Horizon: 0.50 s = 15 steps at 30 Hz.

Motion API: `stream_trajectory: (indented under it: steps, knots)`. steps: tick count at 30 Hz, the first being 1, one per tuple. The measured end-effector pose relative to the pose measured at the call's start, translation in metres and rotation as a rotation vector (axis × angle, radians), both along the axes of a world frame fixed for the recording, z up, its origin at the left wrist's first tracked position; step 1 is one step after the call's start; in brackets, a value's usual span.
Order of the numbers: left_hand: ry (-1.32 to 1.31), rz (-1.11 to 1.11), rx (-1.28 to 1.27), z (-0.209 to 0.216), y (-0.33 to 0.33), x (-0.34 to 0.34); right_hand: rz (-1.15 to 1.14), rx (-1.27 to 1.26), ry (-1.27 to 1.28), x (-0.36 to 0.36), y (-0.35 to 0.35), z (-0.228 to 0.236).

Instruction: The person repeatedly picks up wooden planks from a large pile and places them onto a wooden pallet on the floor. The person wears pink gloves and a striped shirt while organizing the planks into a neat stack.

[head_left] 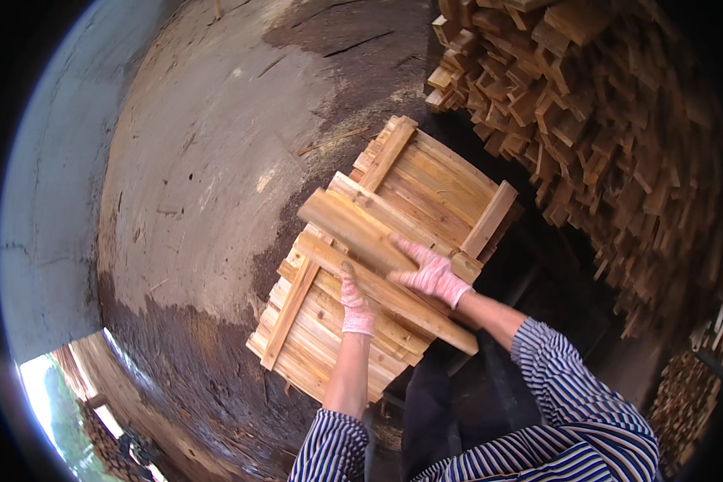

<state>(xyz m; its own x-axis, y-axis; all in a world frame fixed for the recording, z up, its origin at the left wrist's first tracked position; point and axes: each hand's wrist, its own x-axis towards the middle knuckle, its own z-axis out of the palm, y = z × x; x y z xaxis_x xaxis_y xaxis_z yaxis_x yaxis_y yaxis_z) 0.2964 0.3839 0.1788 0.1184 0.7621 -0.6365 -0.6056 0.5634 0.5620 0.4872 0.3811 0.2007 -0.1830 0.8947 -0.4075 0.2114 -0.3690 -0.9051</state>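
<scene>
My two hands wear pale pink knit gloves. My left hand (356, 309) is closed on the near edge of a long narrow wooden board (402, 304), one dirt-darkened finger or thumb lying over it. Fingers spread, my right hand (432, 273) lies against the right end of a wider, slightly blurred board (349, 225); its underside is hidden. Both boards slant across a stack of short wooden slats (325, 309), over the gap between its near and far parts. Crosspieces lie across the slats, one near the left end (291, 313) and another on the far part (388, 153).
A tall pile of cut wood pieces (570, 104) rises at the right. Along the left runs a grey concrete wall (60, 177). The dirt floor (209, 161) holds damp dark patches and wood scraps. More stacked wood (687, 402) stands at lower right.
</scene>
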Motion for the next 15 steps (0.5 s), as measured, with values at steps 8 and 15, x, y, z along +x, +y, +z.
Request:
stream_trajectory:
  steps: [8, 15]
  knots:
    - [0.050, 0.047, -0.103, -0.079, -0.006, -0.016, 0.181, 0.075, -0.702, 0.064, 0.103, -0.133]
    - [-0.041, 0.095, -0.033, -0.096, 0.038, 0.022, 0.085, 0.183, -0.625, 0.043, 0.073, -0.149]
